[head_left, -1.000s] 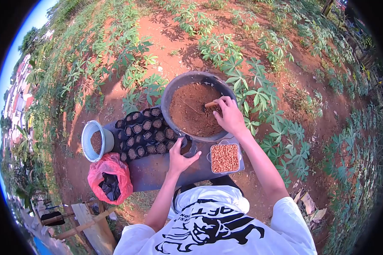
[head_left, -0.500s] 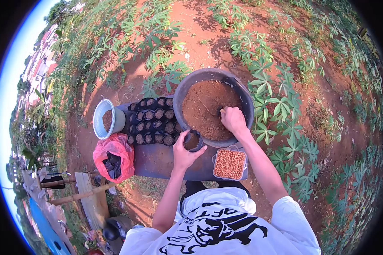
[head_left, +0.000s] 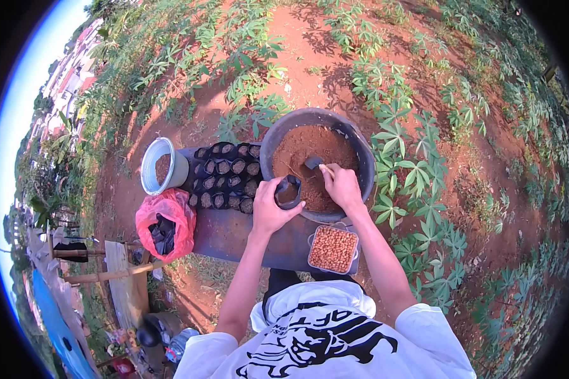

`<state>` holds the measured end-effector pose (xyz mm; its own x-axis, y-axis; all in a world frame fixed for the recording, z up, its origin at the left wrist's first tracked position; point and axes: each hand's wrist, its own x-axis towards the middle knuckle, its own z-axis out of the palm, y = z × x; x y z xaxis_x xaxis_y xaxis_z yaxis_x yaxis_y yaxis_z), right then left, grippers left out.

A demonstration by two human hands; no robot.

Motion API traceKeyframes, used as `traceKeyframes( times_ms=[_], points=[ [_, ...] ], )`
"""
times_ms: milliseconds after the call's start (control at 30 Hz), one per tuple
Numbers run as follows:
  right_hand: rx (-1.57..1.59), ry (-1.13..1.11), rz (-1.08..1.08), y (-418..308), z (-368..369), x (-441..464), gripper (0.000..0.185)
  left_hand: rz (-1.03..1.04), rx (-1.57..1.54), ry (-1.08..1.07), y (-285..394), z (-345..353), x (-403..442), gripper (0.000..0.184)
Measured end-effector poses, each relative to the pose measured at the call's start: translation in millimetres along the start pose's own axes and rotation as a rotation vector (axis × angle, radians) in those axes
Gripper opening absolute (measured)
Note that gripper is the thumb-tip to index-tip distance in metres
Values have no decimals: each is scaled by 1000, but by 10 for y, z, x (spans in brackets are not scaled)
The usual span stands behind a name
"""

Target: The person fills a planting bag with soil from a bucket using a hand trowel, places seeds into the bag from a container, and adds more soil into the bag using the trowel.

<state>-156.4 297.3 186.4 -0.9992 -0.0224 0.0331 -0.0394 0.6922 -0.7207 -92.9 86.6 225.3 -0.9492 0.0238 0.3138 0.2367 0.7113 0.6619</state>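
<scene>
My left hand (head_left: pixel 270 210) is wrapped round a small black seedling bag (head_left: pixel 289 203), held mouth up at the near edge of a big dark tub (head_left: pixel 367 151). Reddish-brown soil (head_left: pixel 316 136) fills much of this tub. Over the soil, my right hand (head_left: pixel 343 189) grips the short handle of a small trowel (head_left: pixel 312 162), its dark blade pointing up and left. How much soil is on the blade I cannot make out. To the left, several black seedling bags (head_left: pixel 223 167) filled with soil stand in rows.
A clear box of tan seeds or nuts (head_left: pixel 333 249) sits on the dark table (head_left: pixel 224 235) near me. At the left are a pale bucket (head_left: pixel 180 172) with soil inside and a red plastic bag (head_left: pixel 146 218) holding black plastic. Leafy plants (head_left: pixel 417 164) grow around on red earth.
My right hand has drawn the trowel out of the soil, and its blade now shows nearer the seedling bag. The left hand still holds the bag, slightly higher over the tub's edge.
</scene>
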Motion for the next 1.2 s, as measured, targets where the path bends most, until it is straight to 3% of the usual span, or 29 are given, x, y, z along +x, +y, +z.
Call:
traceKeyframes(
  times_ms=[167, 267, 533, 633, 867, 933, 1133, 1200],
  points=[
    [-105, -23, 9, -25, -25, 3, 29, 37, -134, -5, -21, -78, 227, 67],
    [-49, 186, -137, -49, -15, -32, 31, 18, -190, -16, -26, -121, 206, 66],
    [-119, 61, -77, -157, -128, -44, 33, -204, -460, 21, -59, -398, -220, 58],
    [-151, 121, -151, -190, -113, -78, 37, -238, -414, 77, -274, -550, -463, 60],
    [-285, 150, -191, -313, -75, -152, 25, -305, -469, 247, -947, -1220, -1002, 60],
    [-274, 261, -248, -396, 11, -250, 24, -319, -432, 261, -1115, -1535, -1195, 60],
    [-174, 327, -115, -1160, 704, -959, 28, -421, -367, 302, -1851, -2431, -1807, 61],
    [-152, 237, -77, -1253, 1137, -1191, 36, -446, -364, 331, -2100, -2673, -2015, 62]
  ],
)
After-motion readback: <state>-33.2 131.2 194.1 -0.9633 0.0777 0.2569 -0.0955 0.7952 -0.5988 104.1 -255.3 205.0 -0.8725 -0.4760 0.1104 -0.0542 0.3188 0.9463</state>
